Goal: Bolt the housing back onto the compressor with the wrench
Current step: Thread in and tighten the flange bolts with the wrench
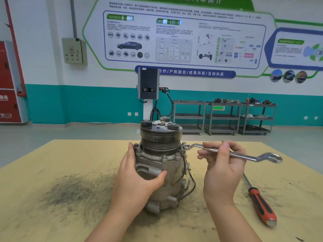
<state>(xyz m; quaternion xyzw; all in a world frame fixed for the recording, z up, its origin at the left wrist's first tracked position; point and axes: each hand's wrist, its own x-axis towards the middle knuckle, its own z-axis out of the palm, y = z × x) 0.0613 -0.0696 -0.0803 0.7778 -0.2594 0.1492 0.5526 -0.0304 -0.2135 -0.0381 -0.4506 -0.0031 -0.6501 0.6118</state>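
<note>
A grey compressor (167, 182) stands upright on the tan table (70, 154), its dark pulley on top. The housing flange (153, 158) below the pulley carries several bolts. My left hand (138, 179) grips the compressor's left side, thumb across the front of the body. My right hand (222, 170) holds a silver double-ended ring wrench (248, 157) by its shaft. The wrench's left ring end sits at a bolt on the flange's right side.
A red-and-black-handled screwdriver (262, 205) lies on the table to the right. A dark smudge of grime (75, 191) covers the table's left. Beyond the table stand a charging post (148, 84) and grey shelf carts (222, 117) against a teal wall.
</note>
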